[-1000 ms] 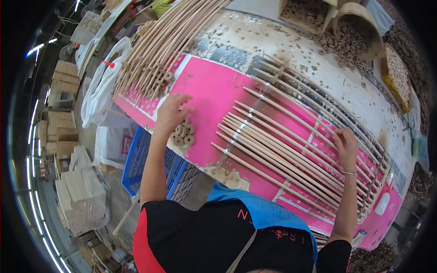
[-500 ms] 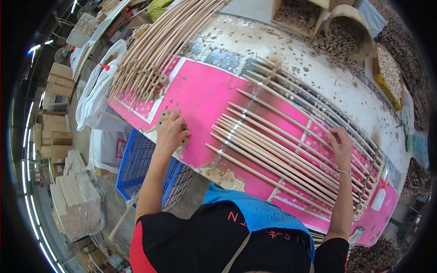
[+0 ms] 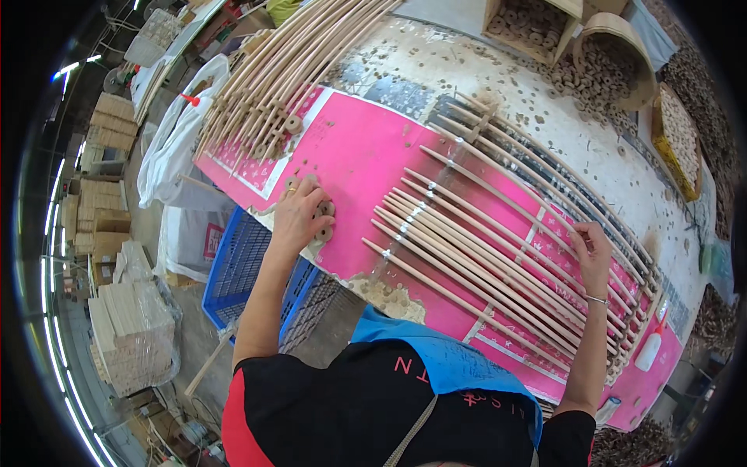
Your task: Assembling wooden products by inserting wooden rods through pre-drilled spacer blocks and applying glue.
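My left hand rests over a small cluster of round wooden discs with centre holes at the table's near left edge. Its fingers bend round some of them, and the palm hides others. Over the right part of a row of thin wooden rods, my right hand is closed, thumb and fingertips together. Whether it pinches a rod or a small piece is unclear. The rods lie side by side across a notched strip, their right ends at dark wooden pieces.
More rods with discs on their ends lie at the far left. A box of discs and a tipped round tub stand at the back. A white glue bottle lies right; a blue basket stands below the left edge.
The whole view has shifted slightly, so the table appears further right. My left fingers have moved a little over the discs. My right hand stays over the rods, its fingers curled.
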Tool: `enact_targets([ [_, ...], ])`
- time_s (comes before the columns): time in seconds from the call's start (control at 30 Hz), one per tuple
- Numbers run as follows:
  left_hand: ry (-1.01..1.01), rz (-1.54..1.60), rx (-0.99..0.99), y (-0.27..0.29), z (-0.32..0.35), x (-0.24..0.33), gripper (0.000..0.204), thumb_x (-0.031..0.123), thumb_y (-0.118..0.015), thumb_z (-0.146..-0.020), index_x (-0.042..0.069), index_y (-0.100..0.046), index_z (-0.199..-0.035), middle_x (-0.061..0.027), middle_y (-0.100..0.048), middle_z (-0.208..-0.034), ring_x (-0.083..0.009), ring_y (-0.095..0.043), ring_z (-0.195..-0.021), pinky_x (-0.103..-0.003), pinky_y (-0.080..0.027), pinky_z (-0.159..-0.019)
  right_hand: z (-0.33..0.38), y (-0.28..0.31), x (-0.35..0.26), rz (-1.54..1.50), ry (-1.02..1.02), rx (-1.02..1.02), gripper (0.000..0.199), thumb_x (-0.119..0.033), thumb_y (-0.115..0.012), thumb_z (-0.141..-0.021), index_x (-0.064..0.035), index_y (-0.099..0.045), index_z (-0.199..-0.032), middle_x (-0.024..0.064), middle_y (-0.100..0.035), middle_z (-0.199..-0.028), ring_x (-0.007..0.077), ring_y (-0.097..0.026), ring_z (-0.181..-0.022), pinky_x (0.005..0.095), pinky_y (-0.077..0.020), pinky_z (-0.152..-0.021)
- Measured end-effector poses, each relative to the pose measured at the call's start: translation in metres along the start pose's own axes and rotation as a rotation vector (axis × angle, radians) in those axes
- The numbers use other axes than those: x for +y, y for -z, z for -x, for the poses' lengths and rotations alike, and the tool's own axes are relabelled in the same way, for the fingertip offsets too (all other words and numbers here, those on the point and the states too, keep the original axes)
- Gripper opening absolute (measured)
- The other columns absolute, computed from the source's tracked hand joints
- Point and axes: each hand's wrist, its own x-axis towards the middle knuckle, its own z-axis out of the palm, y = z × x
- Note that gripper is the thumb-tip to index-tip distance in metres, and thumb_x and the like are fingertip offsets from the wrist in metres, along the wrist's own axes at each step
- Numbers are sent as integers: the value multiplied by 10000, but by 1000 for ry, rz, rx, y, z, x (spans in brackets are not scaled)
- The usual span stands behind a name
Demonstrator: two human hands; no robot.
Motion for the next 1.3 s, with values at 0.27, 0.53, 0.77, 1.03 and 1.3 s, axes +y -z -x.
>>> enact_targets([
  [0.27,303,942,159,-5,-51,15,358,215,-797,-967,61,-746,-1286,-36,-760,-1099,-184,-707,-976,-338,-551,-864,3,4,0,-6,39,2,112,-13,-734,-983,27,-727,-1088,61,-663,-960,125,-631,-825,268,-511,-750],
  [0.53,395,1564,-73,-45,-154,76,401,328,-651,-1125,26,-700,-1384,-64,-752,-1191,-168,-727,-1015,-316,-604,-922,2,4,-5,-4,45,-6,95,-26,-726,-1001,25,-723,-1081,46,-656,-970,117,-631,-832,268,-519,-760],
  [0.77,366,1574,-157,-58,-176,88,402,331,-624,-1140,16,-696,-1380,-68,-743,-1192,-172,-730,-1016,-305,-629,-906,2,4,-9,-4,22,-8,89,-29,-713,-1009,31,-713,-1076,48,-649,-984,106,-634,-844,263,-521,-769],
  [1.03,369,1578,-191,-59,-178,89,410,334,-640,-1132,26,-703,-1395,-56,-744,-1210,-163,-723,-1009,-304,-613,-921,0,6,-13,-45,-14,7,92,-29,-722,-1002,25,-717,-1076,61,-649,-975,130,-641,-838,268,-519,-765],
  [1.3,372,1565,-146,-60,-176,89,413,351,-640,-1132,31,-711,-1382,-49,-751,-1190,-155,-720,-1000,-301,-607,-909,-3,5,-14,-68,-29,-6,91,-37,-707,-1029,30,-718,-1089,47,-639,-1007,110,-628,-884,255,-513,-801],
])
